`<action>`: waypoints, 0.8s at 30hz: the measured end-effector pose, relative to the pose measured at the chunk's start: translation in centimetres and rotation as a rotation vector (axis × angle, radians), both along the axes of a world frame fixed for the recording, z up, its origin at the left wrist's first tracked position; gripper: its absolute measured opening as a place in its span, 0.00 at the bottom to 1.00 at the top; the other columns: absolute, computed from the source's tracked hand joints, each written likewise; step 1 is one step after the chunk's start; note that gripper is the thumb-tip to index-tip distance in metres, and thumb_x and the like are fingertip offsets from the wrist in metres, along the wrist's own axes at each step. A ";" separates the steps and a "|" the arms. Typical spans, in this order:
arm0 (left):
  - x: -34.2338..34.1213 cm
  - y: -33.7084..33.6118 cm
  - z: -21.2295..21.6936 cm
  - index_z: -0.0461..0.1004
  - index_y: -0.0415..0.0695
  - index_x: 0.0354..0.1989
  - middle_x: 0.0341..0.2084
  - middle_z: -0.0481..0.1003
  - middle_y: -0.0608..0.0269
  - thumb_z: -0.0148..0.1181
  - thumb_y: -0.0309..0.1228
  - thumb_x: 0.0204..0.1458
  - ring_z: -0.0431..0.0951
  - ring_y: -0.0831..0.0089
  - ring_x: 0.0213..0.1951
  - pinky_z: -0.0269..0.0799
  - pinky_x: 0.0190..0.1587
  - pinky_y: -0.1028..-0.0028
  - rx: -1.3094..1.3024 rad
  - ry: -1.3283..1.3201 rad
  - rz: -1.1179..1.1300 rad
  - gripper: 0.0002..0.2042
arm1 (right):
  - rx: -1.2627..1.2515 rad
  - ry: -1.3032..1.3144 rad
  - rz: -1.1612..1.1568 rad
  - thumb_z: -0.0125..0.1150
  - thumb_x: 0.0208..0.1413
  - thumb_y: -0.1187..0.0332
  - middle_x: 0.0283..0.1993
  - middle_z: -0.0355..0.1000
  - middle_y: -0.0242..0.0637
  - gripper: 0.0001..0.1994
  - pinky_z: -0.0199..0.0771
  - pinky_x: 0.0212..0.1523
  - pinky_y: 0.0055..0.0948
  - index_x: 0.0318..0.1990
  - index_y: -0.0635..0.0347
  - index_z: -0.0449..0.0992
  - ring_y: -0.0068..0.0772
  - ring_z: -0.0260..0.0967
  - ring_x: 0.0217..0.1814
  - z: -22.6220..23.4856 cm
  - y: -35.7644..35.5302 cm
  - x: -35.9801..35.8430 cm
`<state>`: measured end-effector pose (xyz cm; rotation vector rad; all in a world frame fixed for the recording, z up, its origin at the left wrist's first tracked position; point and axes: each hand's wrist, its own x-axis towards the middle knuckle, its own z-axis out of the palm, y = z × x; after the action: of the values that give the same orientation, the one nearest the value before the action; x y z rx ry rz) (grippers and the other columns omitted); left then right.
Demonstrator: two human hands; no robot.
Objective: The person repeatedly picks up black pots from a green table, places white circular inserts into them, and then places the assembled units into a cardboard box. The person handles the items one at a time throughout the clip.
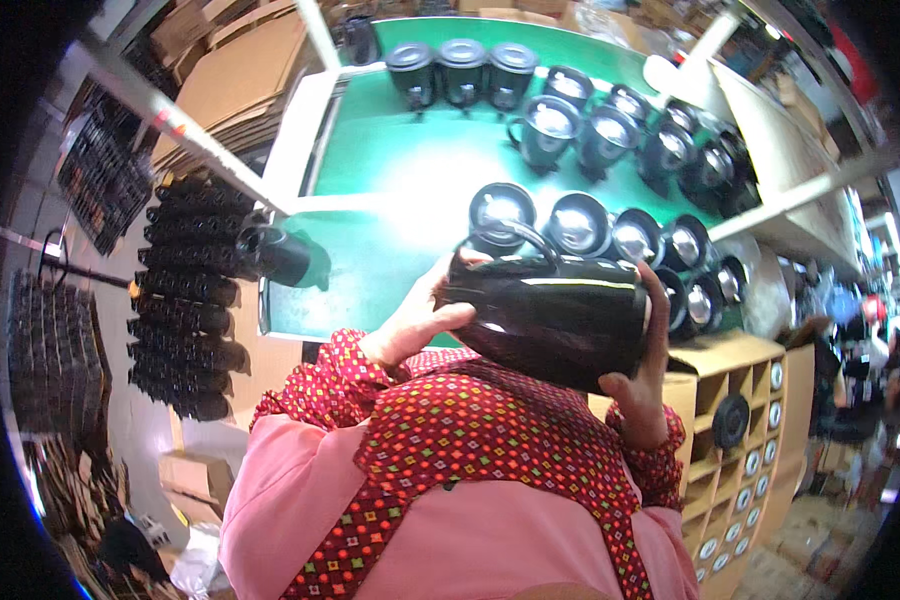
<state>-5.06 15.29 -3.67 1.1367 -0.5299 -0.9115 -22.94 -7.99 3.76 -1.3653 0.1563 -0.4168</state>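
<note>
A glossy black mug lies on its side between my hands, close in front of my chest, its curved handle pointing up and away. My left hand is closed round its left end, thumb on the near side. At the right end, my right hand grips it with fingers up the side and the thumb underneath. Just beyond it, open black mugs with shiny silver insides stand in rows on the green tabletop. The held mug's mouth and base cannot be made out.
Three lidded black mugs stand at the table's far side. A lone black mug lies near its left edge, beside stacked black items. A divided cardboard carton is at my right. White posts frame the table.
</note>
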 end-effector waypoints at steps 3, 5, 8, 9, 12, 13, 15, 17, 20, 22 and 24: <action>2.8 2.6 3.4 0.59 0.48 0.76 0.65 0.71 0.55 0.79 0.37 0.51 0.69 0.62 0.69 0.64 0.70 0.57 0.152 -0.448 -0.082 0.45 | -0.734 -0.075 0.035 0.87 0.29 0.47 0.70 0.61 0.57 0.60 0.65 0.71 0.50 0.72 0.62 0.62 0.54 0.62 0.73 0.6 -0.8 1.7; 4.7 3.6 5.9 0.67 0.46 0.71 0.57 0.76 0.53 0.77 0.38 0.53 0.77 0.61 0.59 0.75 0.60 0.62 0.244 -0.766 -0.188 0.37 | -1.058 -0.076 0.166 0.87 0.24 0.48 0.70 0.61 0.57 0.57 0.65 0.70 0.54 0.68 0.60 0.68 0.63 0.61 0.72 2.5 -0.6 3.5; 7.1 4.5 7.1 0.77 0.41 0.54 0.43 0.80 0.47 0.73 0.39 0.56 0.82 0.53 0.44 0.79 0.47 0.61 0.380 -0.974 -0.445 0.22 | -1.216 -0.099 0.384 0.86 0.23 0.51 0.70 0.60 0.55 0.54 0.66 0.68 0.59 0.67 0.52 0.70 0.65 0.61 0.71 3.9 1.2 7.3; 7.9 4.7 7.5 0.77 0.40 0.54 0.42 0.80 0.46 0.72 0.39 0.58 0.82 0.51 0.43 0.78 0.46 0.61 0.449 -0.990 -0.515 0.21 | -1.209 -0.103 0.447 0.86 0.24 0.52 0.70 0.60 0.54 0.53 0.65 0.69 0.60 0.67 0.51 0.70 0.65 0.60 0.71 4.1 1.4 8.6; 9.1 5.4 7.3 0.77 0.38 0.52 0.40 0.81 0.44 0.69 0.38 0.60 0.82 0.47 0.41 0.76 0.45 0.59 0.546 -0.934 -0.501 0.19 | -1.145 -0.131 0.499 0.86 0.26 0.52 0.71 0.59 0.53 0.54 0.62 0.71 0.60 0.69 0.50 0.70 0.66 0.58 0.73 4.1 1.9 11.2; 9.5 5.7 6.9 0.77 0.38 0.52 0.40 0.81 0.44 0.69 0.38 0.60 0.81 0.46 0.41 0.76 0.45 0.59 0.557 -0.898 -0.460 0.19 | -1.145 -0.075 0.488 0.86 0.27 0.51 0.73 0.58 0.53 0.54 0.59 0.72 0.60 0.70 0.48 0.69 0.65 0.57 0.73 4.0 2.1 11.6; 11.4 7.1 4.9 0.77 0.37 0.49 0.35 0.80 0.42 0.67 0.40 0.61 0.80 0.48 0.36 0.75 0.41 0.60 0.540 -0.871 -0.309 0.18 | -1.167 -0.047 0.357 0.87 0.30 0.47 0.76 0.55 0.54 0.55 0.56 0.73 0.59 0.72 0.48 0.68 0.64 0.55 0.75 3.7 2.0 13.2; 13.3 8.8 3.8 0.78 0.36 0.51 0.39 0.82 0.56 0.66 0.36 0.63 0.79 0.72 0.37 0.75 0.44 0.69 0.594 -0.703 -0.176 0.16 | -1.192 -0.035 0.201 0.86 0.33 0.45 0.77 0.54 0.55 0.53 0.57 0.73 0.58 0.71 0.50 0.69 0.63 0.55 0.76 3.4 1.4 14.3; 17.0 9.5 2.0 0.77 0.37 0.40 0.32 0.76 0.70 0.67 0.37 0.63 0.74 0.82 0.36 0.77 0.38 0.74 0.591 -0.347 0.141 0.14 | -1.014 -0.059 0.146 0.84 0.43 0.49 0.70 0.65 0.57 0.45 0.65 0.70 0.52 0.67 0.61 0.71 0.60 0.64 0.72 2.4 0.0 14.4; 21.9 8.9 -2.6 0.79 0.32 0.37 0.28 0.80 0.56 0.68 0.39 0.62 0.78 0.74 0.29 0.75 0.33 0.68 0.679 -0.382 0.389 0.17 | -1.009 0.010 0.136 0.83 0.45 0.56 0.68 0.68 0.56 0.40 0.68 0.69 0.48 0.65 0.63 0.73 0.57 0.67 0.71 1.5 -0.2 14.1; 28.4 7.7 -8.4 0.78 0.32 0.35 0.27 0.80 0.56 0.69 0.40 0.60 0.78 0.73 0.27 0.74 0.33 0.69 0.690 -0.432 0.585 0.19 | -0.996 0.099 0.130 0.83 0.45 0.61 0.67 0.68 0.55 0.37 0.68 0.70 0.47 0.64 0.63 0.75 0.55 0.68 0.70 0.4 -0.3 13.5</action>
<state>23.33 22.99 -12.06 2.0085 -0.1861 -0.3190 -9.45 -8.27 4.11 -2.3623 -0.0809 -0.3204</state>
